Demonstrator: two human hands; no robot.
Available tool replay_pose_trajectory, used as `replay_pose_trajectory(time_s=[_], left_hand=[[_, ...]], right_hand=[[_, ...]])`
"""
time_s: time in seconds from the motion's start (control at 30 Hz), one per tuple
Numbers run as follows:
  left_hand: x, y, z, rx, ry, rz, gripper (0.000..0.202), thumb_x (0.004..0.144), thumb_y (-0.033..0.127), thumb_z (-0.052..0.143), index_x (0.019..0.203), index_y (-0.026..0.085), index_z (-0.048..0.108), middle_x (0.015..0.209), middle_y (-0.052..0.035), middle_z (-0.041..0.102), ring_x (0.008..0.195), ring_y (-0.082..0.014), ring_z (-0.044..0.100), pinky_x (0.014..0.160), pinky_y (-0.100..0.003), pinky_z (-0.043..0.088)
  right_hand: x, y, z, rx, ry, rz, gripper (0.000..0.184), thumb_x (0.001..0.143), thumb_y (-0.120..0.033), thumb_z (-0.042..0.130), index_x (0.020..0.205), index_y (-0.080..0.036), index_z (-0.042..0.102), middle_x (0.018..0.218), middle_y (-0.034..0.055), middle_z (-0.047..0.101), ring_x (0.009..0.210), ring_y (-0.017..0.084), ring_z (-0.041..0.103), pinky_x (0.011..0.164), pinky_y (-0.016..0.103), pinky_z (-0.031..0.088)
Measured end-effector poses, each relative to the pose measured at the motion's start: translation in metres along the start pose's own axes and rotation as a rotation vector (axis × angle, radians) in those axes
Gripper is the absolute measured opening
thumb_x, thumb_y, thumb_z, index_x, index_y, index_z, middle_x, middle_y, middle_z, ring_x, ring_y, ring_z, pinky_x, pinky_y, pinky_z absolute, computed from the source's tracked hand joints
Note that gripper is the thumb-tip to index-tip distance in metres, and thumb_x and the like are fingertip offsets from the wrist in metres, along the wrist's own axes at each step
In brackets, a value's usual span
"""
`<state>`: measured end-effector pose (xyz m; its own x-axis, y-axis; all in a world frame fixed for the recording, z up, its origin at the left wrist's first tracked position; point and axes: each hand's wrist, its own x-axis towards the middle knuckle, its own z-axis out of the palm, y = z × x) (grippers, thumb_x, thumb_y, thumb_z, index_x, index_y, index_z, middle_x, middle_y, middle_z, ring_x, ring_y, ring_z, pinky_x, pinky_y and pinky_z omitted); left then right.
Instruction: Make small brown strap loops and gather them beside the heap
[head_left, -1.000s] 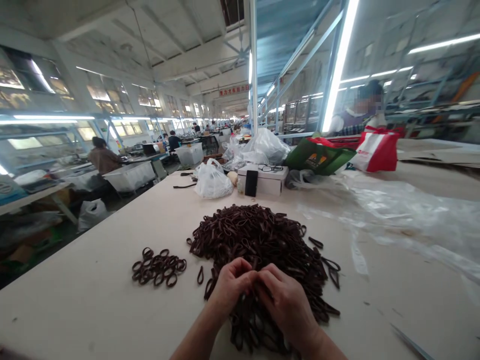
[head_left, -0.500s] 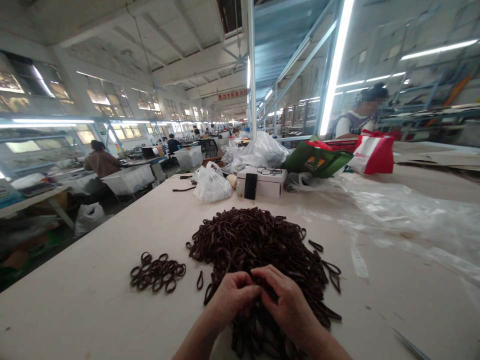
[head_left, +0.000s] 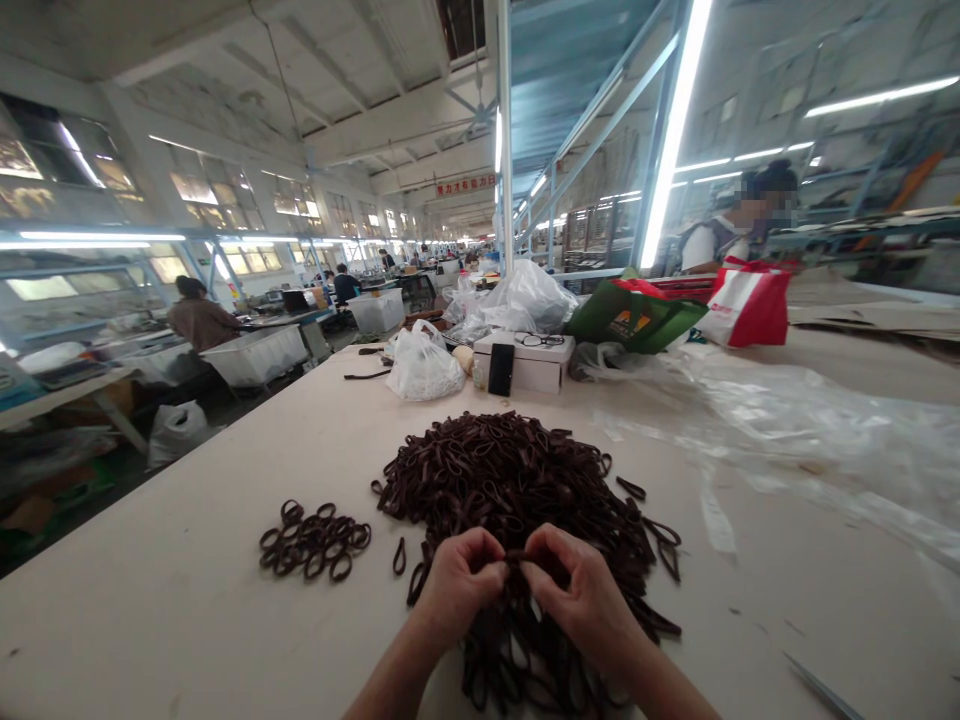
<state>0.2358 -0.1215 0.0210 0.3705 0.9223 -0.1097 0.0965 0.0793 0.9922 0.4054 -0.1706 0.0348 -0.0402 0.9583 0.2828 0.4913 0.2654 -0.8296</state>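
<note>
A big heap of dark brown elastic loops (head_left: 510,480) lies on the pale table (head_left: 187,600) in front of me. My left hand (head_left: 457,585) and my right hand (head_left: 589,600) are side by side at the heap's near edge. Both are closed, and their fingertips pinch one brown loop (head_left: 517,556) stretched between them. A small separate cluster of the same loops (head_left: 315,540) sits to the left of the heap, with a single loop (head_left: 400,556) lying between cluster and heap.
Behind the heap are a white plastic bag (head_left: 424,368), a white box (head_left: 532,362) with a dark phone leaning on it, green (head_left: 637,315) and red (head_left: 746,305) bags. Clear plastic sheeting (head_left: 810,430) covers the right side. A person (head_left: 739,225) stands far right; others work at left.
Both hands stayed at the heap's near edge, fingers working together. They have drawn slightly apart and now stretch one loop between their fingertips. The view shifted only slightly.
</note>
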Motion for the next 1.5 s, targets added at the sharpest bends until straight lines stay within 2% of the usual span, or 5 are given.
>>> replay_pose_trajectory(time_s=[0.37, 1.0, 1.13, 1.37, 1.5], left_hand=[[-0.002, 0.003, -0.006, 0.160, 0.056, 0.120, 0.012, 0.076, 0.027, 0.062, 0.077, 0.016, 0.063, 0.067, 0.0010, 0.058, 0.063, -0.0121, 0.048, 0.059, -0.023, 0.037], [-0.011, 0.005, 0.012, 0.628, 0.302, 0.266, 0.006, 0.078, 0.020, 0.056, 0.080, 0.025, 0.056, 0.065, 0.0031, 0.057, 0.059, -0.0146, 0.053, 0.060, -0.026, 0.035], [-0.009, 0.010, -0.020, 0.724, 0.431, 0.199, 0.007, 0.081, 0.020, 0.053, 0.086, 0.023, 0.057, 0.066, 0.0038, 0.058, 0.059, -0.0132, 0.053, 0.061, -0.024, 0.038], [-0.033, 0.003, -0.149, 0.984, 0.767, -0.155, 0.010, 0.085, 0.024, 0.055, 0.093, 0.021, 0.060, 0.071, 0.0005, 0.067, 0.067, -0.0151, 0.062, 0.067, -0.025, 0.042], [-0.044, -0.005, -0.162, 0.941, 0.669, -0.138, 0.014, 0.085, 0.033, 0.058, 0.092, 0.021, 0.061, 0.073, 0.0006, 0.070, 0.062, -0.0141, 0.062, 0.064, -0.024, 0.043]], right_hand=[[-0.001, 0.001, 0.010, -0.011, -0.027, -0.178, 0.014, 0.077, -0.008, 0.049, 0.076, -0.022, 0.048, 0.080, -0.0009, 0.054, 0.072, 0.013, 0.055, 0.065, 0.025, 0.044], [-0.003, -0.002, 0.012, -0.246, 0.069, -0.005, 0.008, 0.084, -0.026, 0.050, 0.080, -0.023, 0.057, 0.065, -0.0019, 0.063, 0.059, 0.016, 0.060, 0.058, 0.027, 0.045], [-0.001, 0.001, 0.013, -0.227, 0.035, -0.054, 0.018, 0.086, -0.039, 0.056, 0.092, -0.023, 0.058, 0.066, -0.0032, 0.063, 0.052, 0.014, 0.058, 0.054, 0.025, 0.045], [0.002, 0.010, 0.013, -0.364, 0.143, -0.188, 0.019, 0.090, -0.033, 0.051, 0.097, -0.021, 0.064, 0.077, 0.0025, 0.070, 0.063, 0.016, 0.065, 0.063, 0.028, 0.050], [0.003, 0.010, 0.013, -0.376, 0.128, -0.218, 0.018, 0.091, -0.032, 0.050, 0.093, -0.021, 0.065, 0.082, 0.0037, 0.072, 0.067, 0.017, 0.066, 0.065, 0.028, 0.050]])
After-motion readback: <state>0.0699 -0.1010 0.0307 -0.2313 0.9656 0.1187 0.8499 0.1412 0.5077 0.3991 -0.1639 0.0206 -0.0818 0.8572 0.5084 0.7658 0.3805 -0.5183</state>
